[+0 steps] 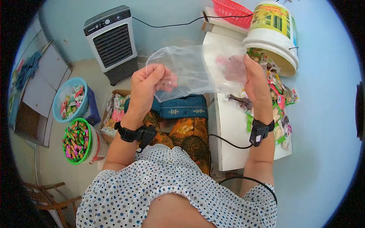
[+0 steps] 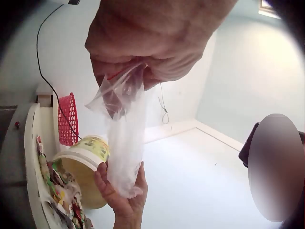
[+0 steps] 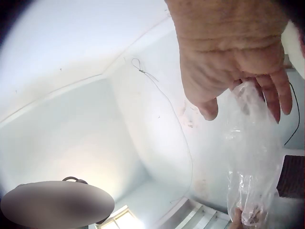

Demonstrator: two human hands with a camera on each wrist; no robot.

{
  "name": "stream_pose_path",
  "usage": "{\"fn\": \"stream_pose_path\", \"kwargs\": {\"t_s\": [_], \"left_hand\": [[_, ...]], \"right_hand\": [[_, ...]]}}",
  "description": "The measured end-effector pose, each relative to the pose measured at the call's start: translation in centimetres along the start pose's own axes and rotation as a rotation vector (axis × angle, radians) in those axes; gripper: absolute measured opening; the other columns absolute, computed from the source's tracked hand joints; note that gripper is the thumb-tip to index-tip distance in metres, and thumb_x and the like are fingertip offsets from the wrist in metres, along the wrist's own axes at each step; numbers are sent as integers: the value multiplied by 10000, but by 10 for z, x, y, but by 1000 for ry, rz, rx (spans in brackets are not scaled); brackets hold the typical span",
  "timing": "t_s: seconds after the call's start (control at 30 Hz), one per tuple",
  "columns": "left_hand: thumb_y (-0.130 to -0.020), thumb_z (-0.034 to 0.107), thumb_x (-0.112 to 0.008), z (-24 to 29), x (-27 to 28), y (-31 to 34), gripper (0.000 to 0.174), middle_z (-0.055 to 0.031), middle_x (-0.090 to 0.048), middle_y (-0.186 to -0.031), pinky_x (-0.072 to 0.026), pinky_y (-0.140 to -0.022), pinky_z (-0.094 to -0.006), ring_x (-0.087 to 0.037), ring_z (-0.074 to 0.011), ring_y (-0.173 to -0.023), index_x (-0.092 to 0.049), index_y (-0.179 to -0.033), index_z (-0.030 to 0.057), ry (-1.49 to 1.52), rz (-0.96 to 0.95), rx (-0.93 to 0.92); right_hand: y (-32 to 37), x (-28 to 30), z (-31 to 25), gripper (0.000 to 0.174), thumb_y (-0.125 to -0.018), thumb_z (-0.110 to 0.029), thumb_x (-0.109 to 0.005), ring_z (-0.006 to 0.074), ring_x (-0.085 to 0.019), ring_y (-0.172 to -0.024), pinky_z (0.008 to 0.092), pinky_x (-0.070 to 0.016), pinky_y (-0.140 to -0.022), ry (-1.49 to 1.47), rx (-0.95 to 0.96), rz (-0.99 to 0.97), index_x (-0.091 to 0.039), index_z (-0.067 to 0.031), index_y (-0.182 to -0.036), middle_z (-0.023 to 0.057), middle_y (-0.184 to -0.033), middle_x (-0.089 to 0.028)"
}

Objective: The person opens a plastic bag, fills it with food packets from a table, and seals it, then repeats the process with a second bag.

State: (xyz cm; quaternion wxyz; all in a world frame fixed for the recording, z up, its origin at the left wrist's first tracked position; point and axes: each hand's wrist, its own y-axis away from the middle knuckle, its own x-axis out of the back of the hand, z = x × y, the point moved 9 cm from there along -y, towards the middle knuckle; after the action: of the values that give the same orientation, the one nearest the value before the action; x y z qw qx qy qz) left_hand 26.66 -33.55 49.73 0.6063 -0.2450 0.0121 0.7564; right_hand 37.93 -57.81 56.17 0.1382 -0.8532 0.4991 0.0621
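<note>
- Logged far left on the floor: blue tub [image 1: 55, 102] of wrapped sweets, green tub [image 1: 64, 142] just below it, both well apart from the hands.
- Noted air cooler [image 1: 112, 41] against the wall, and a cardboard box [image 1: 121, 91] of packets near the knee.
- Found left hand [image 1: 150, 85] raised over the lap, fingers curled in narrow and pinching the left edge of the clear plastic bag [image 1: 190, 70]. Confirmed in the left wrist view: plastic bunched under the fingertips.
- Placed the bag in the air between the two hands, above the lap and the table's near-left edge, resting on nothing. Read the long axis as side to side, hand to hand, with slack plastic bulging upward.
- Found right hand [image 1: 253, 78] at the bag's right end, fingers fairly straight behind the film, thumb closing on it, so holding the bag. Could not tell whether any fingers sat inside the mouth.
- Judged neither hand nearer: both already on the bag, one at each end.
- Logged table [image 1: 232, 148] under the right forearm, snack packets [image 1: 279, 102] piled just right of that hand, bucket [image 1: 272, 34] tipped on its side touching the pile, red basket [image 1: 232, 11] behind.
</note>
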Motion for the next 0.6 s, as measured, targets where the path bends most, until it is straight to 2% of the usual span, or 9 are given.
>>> {"fn": "stream_pose_path", "kwargs": {"t_s": [0.1, 0.2, 0.3, 0.4, 0.5, 0.6], "left_hand": [[-1002, 282, -549, -2, -7, 2, 294, -123, -712, -857, -508, -536, -258, -687, -182, -697, -649, -1029, 8, -97, -66, 1], [-1021, 341, -493, -4, -18, 5, 389, -132, -720, -863, -482, -449, -239, -692, -184, -701, -637, -1119, -7, -128, -250, 106], [-1020, 461, -420, -12, -23, 11, 557, -185, -714, -987, -481, -399, -240, -714, -234, -746, -568, -1268, -15, -107, -395, 209], [-1021, 542, -326, 0, -40, 14, 685, -222, -638, -1205, -557, -515, -252, -714, -263, -885, -439, -1413, -7, -3, -399, 179], [-1012, 567, -317, 4, -37, 9, 735, -214, -518, -1382, -576, -546, -263, -660, -309, -1071, -319, -1487, 7, 46, -396, 112], [-1012, 566, -320, 21, -31, 8, 734, -195, -453, -1452, -580, -561, -268, -594, -322, -1187, -297, -1502, 21, -34, -319, -15]], "right_hand": [[-4, 8, 6, 264, -957, -252, -622, 177, -687, -761, 331, -567, -720, 99, 57, -4, -689, 4, -958, 94, -895, -718], [-10, 15, 4, 243, -961, -233, -621, 165, -682, -755, 313, -560, -717, 83, 164, 15, -694, -1, -978, 87, -880, -716], [-11, 35, -7, 252, -978, -234, -599, 153, -674, -759, 311, -559, -719, 175, 253, 171, -694, -1, -990, 73, -862, -703], [-6, 25, -8, 304, -974, -272, -606, 158, -669, -777, 313, -560, -733, 115, 199, 110, -661, 9, -1075, 68, -874, -683], [-9, 9, 4, 435, -954, -325, -628, 186, -674, -799, 321, -566, -739, 81, 52, 14, -575, 22, -1211, 97, -939, -667], [-5, 4, 9, 557, -929, -357, -651, 225, -683, -812, 335, -575, -728, 195, 47, 101, -489, 20, -1306, 144, -1017, -661]]}}
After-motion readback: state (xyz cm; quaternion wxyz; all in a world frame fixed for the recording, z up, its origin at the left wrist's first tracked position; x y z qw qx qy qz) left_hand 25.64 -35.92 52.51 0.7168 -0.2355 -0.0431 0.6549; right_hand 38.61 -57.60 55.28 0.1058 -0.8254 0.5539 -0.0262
